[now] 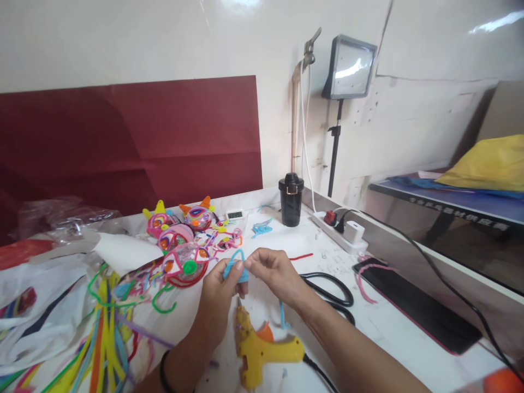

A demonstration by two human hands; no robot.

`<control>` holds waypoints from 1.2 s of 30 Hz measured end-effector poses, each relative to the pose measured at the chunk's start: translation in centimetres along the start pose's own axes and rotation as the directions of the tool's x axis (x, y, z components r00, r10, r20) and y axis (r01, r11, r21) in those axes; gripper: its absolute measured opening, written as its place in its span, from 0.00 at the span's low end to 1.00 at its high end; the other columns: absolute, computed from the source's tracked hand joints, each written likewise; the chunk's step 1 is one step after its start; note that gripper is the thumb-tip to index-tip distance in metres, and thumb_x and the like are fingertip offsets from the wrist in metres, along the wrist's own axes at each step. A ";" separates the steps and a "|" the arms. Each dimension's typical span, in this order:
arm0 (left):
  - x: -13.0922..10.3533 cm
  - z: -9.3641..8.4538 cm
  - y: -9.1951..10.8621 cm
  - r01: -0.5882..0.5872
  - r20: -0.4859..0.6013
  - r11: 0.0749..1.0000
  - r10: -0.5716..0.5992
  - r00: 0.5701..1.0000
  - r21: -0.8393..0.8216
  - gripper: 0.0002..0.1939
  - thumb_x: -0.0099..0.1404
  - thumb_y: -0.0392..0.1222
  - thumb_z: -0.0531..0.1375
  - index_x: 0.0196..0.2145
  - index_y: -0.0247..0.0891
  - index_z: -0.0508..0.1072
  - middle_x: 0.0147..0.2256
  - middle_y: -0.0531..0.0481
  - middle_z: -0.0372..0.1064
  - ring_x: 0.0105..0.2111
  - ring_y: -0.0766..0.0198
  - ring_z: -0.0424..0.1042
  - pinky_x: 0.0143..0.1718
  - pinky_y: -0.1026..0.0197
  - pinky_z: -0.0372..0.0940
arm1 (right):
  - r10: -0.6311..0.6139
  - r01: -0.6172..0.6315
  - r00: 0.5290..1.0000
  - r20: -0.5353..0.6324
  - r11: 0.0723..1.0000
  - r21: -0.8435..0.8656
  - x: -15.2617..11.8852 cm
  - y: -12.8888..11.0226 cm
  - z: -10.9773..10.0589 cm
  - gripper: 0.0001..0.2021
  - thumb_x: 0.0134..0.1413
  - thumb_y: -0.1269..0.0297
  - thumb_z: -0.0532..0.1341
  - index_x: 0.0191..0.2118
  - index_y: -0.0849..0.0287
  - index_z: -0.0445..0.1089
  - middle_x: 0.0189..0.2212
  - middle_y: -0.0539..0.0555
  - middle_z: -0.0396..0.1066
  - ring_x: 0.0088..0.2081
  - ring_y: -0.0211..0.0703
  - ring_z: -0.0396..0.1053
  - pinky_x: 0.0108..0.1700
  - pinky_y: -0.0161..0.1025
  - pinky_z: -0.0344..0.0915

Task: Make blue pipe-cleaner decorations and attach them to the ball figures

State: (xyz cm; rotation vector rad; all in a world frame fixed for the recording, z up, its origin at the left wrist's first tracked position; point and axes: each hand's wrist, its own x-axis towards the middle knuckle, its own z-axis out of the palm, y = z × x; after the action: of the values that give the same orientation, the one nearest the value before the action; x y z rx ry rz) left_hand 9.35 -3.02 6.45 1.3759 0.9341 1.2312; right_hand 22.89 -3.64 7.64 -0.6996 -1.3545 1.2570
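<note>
My left hand pinches a small light-blue craft piece, with a loop of blue pipe cleaner standing up from it. Thumb and fingertips of my right hand are closed at the piece's right edge, seemingly on the pipe cleaner; the fingers hide the exact grip. Below the hands lies a yellow glue gun, its nozzle pointing away from me. A blue pipe cleaner hangs or lies under my right forearm. On the left sit several decorated fish-like crafts with coloured eyes and fins.
Loose pipe cleaners and a white plastic bag cover the left side. A black cup stands at the back, near a power strip. At right are scissors with black handles and a dark phone; cables run along the edge.
</note>
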 end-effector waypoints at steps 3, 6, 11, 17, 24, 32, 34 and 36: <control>0.0 -0.2 0.1 -0.014 -0.030 1.000 0.014 0.999 0.017 0.11 0.59 0.47 0.59 0.26 0.36 0.68 0.20 0.56 0.60 0.21 0.69 0.60 0.24 0.67 0.57 | 0.007 -0.011 0.999 -0.050 0.997 -0.073 0.1 0.1 -0.3 0.17 0.47 0.50 0.62 0.24 0.60 0.65 0.17 0.47 0.65 0.22 0.37 0.63 0.30 0.36 0.59; 0.1 -0.3 0.4 -0.016 -0.033 1.000 0.017 0.999 0.025 0.12 0.58 0.46 0.59 0.23 0.36 0.67 0.19 0.57 0.59 0.21 0.69 0.59 0.24 0.67 0.57 | 0.008 -0.023 0.995 -0.097 0.987 -0.159 0.2 0.3 -0.7 0.16 0.46 0.51 0.62 0.24 0.62 0.67 0.19 0.47 0.63 0.23 0.34 0.59 0.29 0.34 0.55; 0.1 -0.4 0.4 -0.027 -0.009 0.999 0.027 1.000 0.024 0.12 0.59 0.45 0.58 0.23 0.36 0.66 0.18 0.56 0.59 0.21 0.70 0.58 0.24 0.67 0.56 | 0.038 -0.053 0.992 -0.117 0.991 -0.125 0.1 0.0 -0.9 0.15 0.44 0.53 0.63 0.25 0.62 0.68 0.20 0.47 0.63 0.24 0.34 0.58 0.30 0.34 0.55; 0.1 -0.4 0.5 0.007 0.037 1.000 -0.006 0.999 -0.026 0.13 0.60 0.45 0.58 0.22 0.36 0.65 0.19 0.57 0.58 0.21 0.70 0.57 0.24 0.68 0.55 | 0.082 -0.085 0.990 -0.115 0.996 -0.027 0.2 -0.2 -0.9 0.15 0.40 0.54 0.66 0.25 0.62 0.69 0.20 0.47 0.62 0.23 0.33 0.56 0.29 0.33 0.53; 0.2 -0.6 0.5 0.083 0.124 0.986 -0.065 0.990 -0.146 0.11 0.59 0.44 0.60 0.24 0.35 0.67 0.19 0.57 0.57 0.21 0.72 0.56 0.23 0.68 0.54 | 0.088 -0.088 0.995 -0.043 0.996 -0.012 0.2 -0.3 -1.3 0.14 0.39 0.55 0.68 0.25 0.62 0.70 0.19 0.46 0.63 0.23 0.32 0.55 0.28 0.33 0.52; 0.1 -1.1 1.0 0.198 0.263 0.950 -0.133 0.956 -0.240 0.11 0.57 0.41 0.62 0.23 0.34 0.67 0.18 0.57 0.57 0.19 0.73 0.54 0.21 0.69 0.52 | 0.114 -0.114 0.993 0.044 0.993 0.015 -0.1 -0.5 -2.1 0.15 0.35 0.58 0.71 0.25 0.63 0.70 0.18 0.45 0.63 0.21 0.30 0.55 0.26 0.31 0.51; 0.0 -1.1 1.0 0.236 0.305 0.940 -0.157 0.939 -0.245 0.11 0.57 0.41 0.63 0.22 0.34 0.67 0.18 0.57 0.57 0.19 0.74 0.53 0.21 0.69 0.51 | 0.129 -0.132 0.989 0.077 0.991 0.026 -0.1 -0.5 -2.3 0.16 0.33 0.59 0.72 0.26 0.63 0.70 0.18 0.45 0.64 0.21 0.30 0.56 0.26 0.31 0.53; -0.2 -1.1 1.1 0.273 0.351 0.933 -0.181 0.919 -0.233 0.11 0.57 0.41 0.63 0.22 0.33 0.67 0.18 0.58 0.56 0.18 0.74 0.53 0.20 0.69 0.50 | 0.140 -0.145 0.984 0.113 0.989 0.039 -0.2 -0.5 -2.5 0.16 0.31 0.59 0.72 0.26 0.63 0.70 0.20 0.47 0.66 0.22 0.31 0.59 0.27 0.32 0.55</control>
State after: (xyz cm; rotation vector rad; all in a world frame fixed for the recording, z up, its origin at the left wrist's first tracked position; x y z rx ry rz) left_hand 8.11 -3.18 7.44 1.1617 0.6408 0.8838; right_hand 25.45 -3.22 7.62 -0.7129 -1.3783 1.4552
